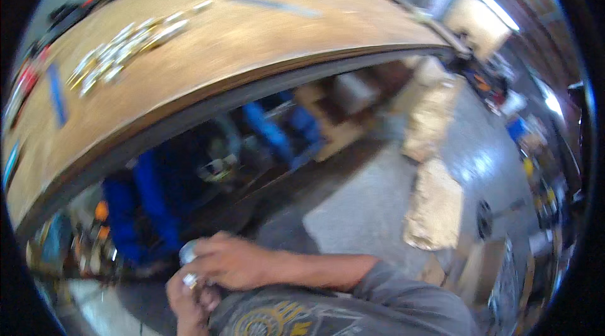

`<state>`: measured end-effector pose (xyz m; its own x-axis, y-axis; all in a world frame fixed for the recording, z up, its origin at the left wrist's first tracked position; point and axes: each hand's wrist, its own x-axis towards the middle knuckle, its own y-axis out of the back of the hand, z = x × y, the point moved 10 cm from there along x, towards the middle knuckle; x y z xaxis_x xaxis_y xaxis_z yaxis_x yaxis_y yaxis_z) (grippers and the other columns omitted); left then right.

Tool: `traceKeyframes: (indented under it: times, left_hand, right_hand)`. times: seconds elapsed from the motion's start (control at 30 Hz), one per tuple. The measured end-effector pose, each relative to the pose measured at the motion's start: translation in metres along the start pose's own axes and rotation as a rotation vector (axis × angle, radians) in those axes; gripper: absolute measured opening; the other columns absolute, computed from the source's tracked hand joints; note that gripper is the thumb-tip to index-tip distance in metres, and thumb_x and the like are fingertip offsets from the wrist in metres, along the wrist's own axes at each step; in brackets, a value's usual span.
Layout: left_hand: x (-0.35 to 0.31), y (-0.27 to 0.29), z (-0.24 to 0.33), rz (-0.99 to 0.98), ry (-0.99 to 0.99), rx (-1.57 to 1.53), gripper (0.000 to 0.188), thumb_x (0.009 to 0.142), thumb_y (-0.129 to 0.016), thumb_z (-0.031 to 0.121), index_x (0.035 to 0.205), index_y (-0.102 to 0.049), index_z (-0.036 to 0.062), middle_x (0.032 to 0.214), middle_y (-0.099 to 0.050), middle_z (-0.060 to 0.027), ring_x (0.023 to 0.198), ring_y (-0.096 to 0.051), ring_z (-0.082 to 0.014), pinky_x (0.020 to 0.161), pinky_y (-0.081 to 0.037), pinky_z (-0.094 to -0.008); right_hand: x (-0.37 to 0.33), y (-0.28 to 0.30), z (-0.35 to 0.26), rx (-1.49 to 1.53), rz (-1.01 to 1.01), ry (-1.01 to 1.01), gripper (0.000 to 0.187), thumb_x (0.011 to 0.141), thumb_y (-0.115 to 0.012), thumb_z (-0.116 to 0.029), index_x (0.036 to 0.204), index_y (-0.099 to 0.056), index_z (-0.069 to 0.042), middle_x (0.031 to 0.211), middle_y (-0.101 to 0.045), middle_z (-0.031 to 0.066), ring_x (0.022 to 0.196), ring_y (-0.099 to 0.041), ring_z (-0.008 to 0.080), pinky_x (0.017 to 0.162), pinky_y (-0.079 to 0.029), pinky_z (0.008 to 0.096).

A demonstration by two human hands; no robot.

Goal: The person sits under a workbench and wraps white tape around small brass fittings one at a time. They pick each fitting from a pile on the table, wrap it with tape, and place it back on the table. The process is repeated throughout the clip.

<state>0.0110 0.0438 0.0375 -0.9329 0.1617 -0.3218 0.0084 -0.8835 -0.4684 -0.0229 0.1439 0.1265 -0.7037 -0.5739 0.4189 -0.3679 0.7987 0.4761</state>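
Note:
Both my hands are close together in front of my body, below the table edge, and the picture is smeared by motion. My right hand (228, 261) is closed round a pale grey-blue roundish object (188, 252); its kind cannot be made out, since the fingers cover most of it. Just under it, my left hand (184, 298) has its fingers curled in around a small shiny metal piece (190, 281). The hands touch or nearly touch. On the wooden table (252, 52) beyond lies a loose pile of several small brass-and-silver-coloured metal pieces (120, 52).
A blue strip (57, 93) and a flat grey strip (277, 5) lie on the tabletop. Blue items (268, 131) and boxes sit beneath it. Tan paper-like bundles (435, 203) rest on the grey floor at right, near cardboard (485, 266) and clutter.

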Motion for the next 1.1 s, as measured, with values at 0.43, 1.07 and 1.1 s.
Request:
traceKeyframes:
  times: [0.43,1.07,1.1]
  left_hand:
    - [0.000,-0.003,0.020,-0.035,-0.368,0.279,0.044,0.096,-0.057,0.047,0.098,-0.056,0.0026,0.060,-0.047,-0.0011,0.048,-0.045,-0.0105,0.045,-0.038,-0.0236]
    - [0.005,-0.026,-0.015,-0.455,0.131,-0.353,0.039,0.102,-0.045,0.043,0.086,-0.051,0.0082,0.048,-0.039,0.0036,0.032,-0.032,-0.0083,0.032,-0.031,-0.0226]
    - [0.003,-0.030,-0.014,-0.494,0.136,-0.352,0.039,0.102,-0.044,0.043,0.086,-0.051,0.0084,0.048,-0.039,0.0037,0.032,-0.032,-0.0081,0.032,-0.030,-0.0224]
  right_hand:
    - [-0.015,0.019,-0.008,0.021,0.125,-0.002,0.021,0.089,-0.064,-0.024,0.101,-0.069,-0.008,0.088,-0.059,0.0105,0.087,-0.059,0.0290,0.073,-0.042,0.0423]
    - [-0.012,0.016,-0.004,0.357,0.110,-0.028,0.019,0.090,-0.063,-0.014,0.103,-0.068,-0.001,0.085,-0.060,0.0137,0.081,-0.057,0.0291,0.072,-0.045,0.0391]
    - [-0.011,0.015,-0.004,0.355,0.111,-0.030,0.019,0.090,-0.063,-0.014,0.102,-0.068,0.000,0.085,-0.060,0.0136,0.081,-0.057,0.0290,0.072,-0.045,0.0390]
